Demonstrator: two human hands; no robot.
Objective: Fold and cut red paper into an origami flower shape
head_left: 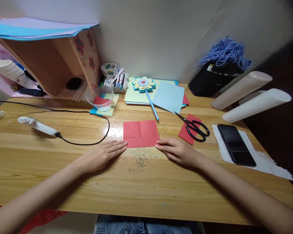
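A creased red paper [141, 133] lies on the wooden table [88, 188] between my hands, its bottom strip marked off by a horizontal crease. My left hand [104, 155] rests flat with its fingertips on the paper's lower left corner. On the lower right edge are the fingertips of my right hand [178, 150], palm down with fingers stretched out. Black scissors [194, 127] lie to the right, over a smaller red paper piece [189, 133]. Neither hand grips anything.
Behind are a paper flower [143, 84] on a blue stick, light blue paper [169, 97], a clear bowl [101, 102] and markers [117, 81]. A corded white tool [39, 125] lies left; a phone [235, 144] and white rolls [256, 105] are right.
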